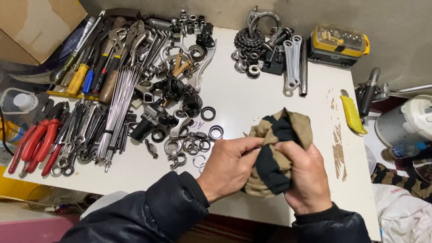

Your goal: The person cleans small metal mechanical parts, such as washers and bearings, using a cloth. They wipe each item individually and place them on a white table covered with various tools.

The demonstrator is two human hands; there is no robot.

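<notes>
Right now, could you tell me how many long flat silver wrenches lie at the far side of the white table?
2: the long flat silver wrenches lie side by side at the table's far edge, between the black toothed sprocket cluster and the dark metal rod.

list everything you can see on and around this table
rag: one, tan and black, bunched in both hands above the table's near edge
table: one, white, scuffed at the right
rings and washers: many, metal, loose left of the hands
spokes: a bundle, silver, left of centre
pliers: a few, red-handled, far left
screwdrivers: several, yellow and blue handles, back left
sprocket cluster: one, dark, back centre
wrenches: two, silver, back right
bit case: one, yellow and clear, back right corner
utility knife: one, yellow, right edge
cardboard box: one, brown, top left
left hand: gripping the rag
right hand: gripping the rag
</notes>
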